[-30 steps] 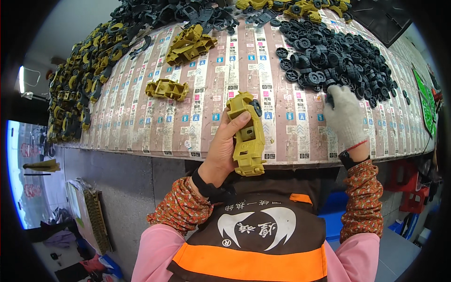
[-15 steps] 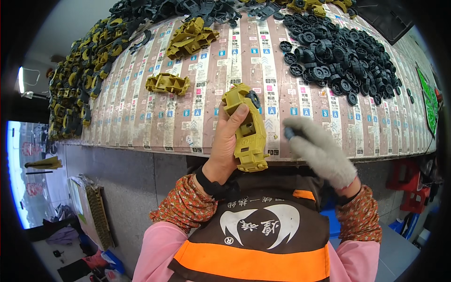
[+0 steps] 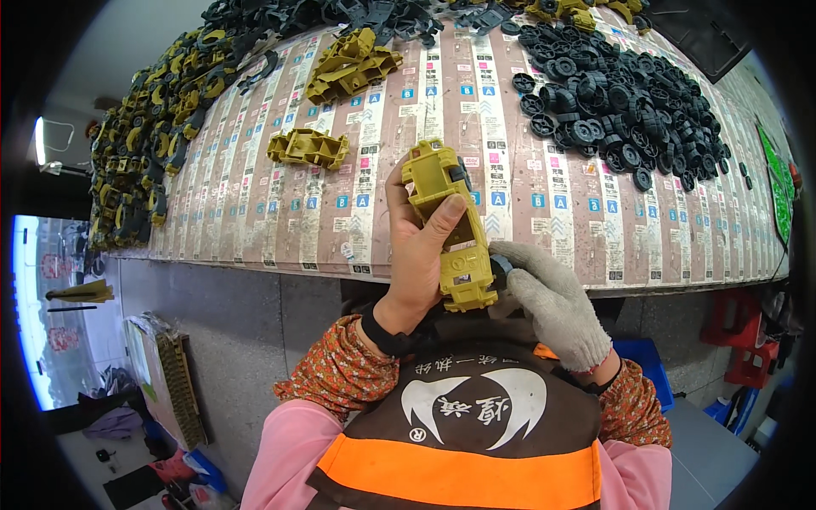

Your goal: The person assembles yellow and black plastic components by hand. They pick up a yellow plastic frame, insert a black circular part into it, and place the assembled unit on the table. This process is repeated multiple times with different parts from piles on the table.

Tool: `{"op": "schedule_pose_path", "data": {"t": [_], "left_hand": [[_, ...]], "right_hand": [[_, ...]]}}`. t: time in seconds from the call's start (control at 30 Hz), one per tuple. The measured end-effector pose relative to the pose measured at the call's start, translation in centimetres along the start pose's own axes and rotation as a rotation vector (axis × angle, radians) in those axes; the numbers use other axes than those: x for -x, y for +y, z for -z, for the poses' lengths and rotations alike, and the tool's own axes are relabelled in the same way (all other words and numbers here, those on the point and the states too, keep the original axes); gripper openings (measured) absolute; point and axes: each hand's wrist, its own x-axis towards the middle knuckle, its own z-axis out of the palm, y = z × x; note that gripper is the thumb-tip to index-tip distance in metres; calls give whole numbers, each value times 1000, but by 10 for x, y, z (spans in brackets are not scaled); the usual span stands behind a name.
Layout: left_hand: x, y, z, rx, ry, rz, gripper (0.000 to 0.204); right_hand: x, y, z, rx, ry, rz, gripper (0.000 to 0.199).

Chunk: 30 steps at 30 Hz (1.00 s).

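Observation:
My bare left hand (image 3: 418, 255) is closed round a mustard-yellow plastic toy car body (image 3: 467, 262), held upright above the table's near edge with the thumb over its side. A dark wheel (image 3: 460, 173) sits on the right side of the body near its top. My right hand (image 3: 548, 302), in a grey knitted glove, pinches another dark toy wheel (image 3: 501, 267) against the lower right side of the body. The fingertips behind that wheel are partly hidden.
A heap of loose dark wheels (image 3: 625, 110) lies at the right. One yellow car body (image 3: 308, 149) and a small stack of yellow bodies (image 3: 350, 68) lie farther left. Assembled yellow-and-dark pieces (image 3: 144, 153) pile along the left edge; dark parts (image 3: 340, 17) fill the back.
My right hand has moved left and down, bringing the wheel from beside the car body to its lower side. My left hand still holds the body, slightly turned.

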Motion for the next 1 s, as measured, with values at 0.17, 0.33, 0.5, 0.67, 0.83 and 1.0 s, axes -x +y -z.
{"op": "schedule_pose_path", "data": {"t": [0.17,0.33,0.5,0.67,0.83,1.0], "left_hand": [[0,-2,2,-32,-6,-37,68],[5,-2,-2,-195,-10,-231,75],[12,-6,-12,-297,-125,-498,86],[18,-21,0,-343,-292,-585,92],[4,-13,0,-231,-190,-134,85],[-6,8,9,-568,-534,258,81]], "right_hand": [[2,4,-1,-13,-1,23,46],[7,11,-7,476,99,291,48],[7,28,-11,672,132,508,55],[7,22,-13,628,67,340,56],[-2,3,2,783,74,297,44],[-20,-27,20,518,477,663,42]]}}
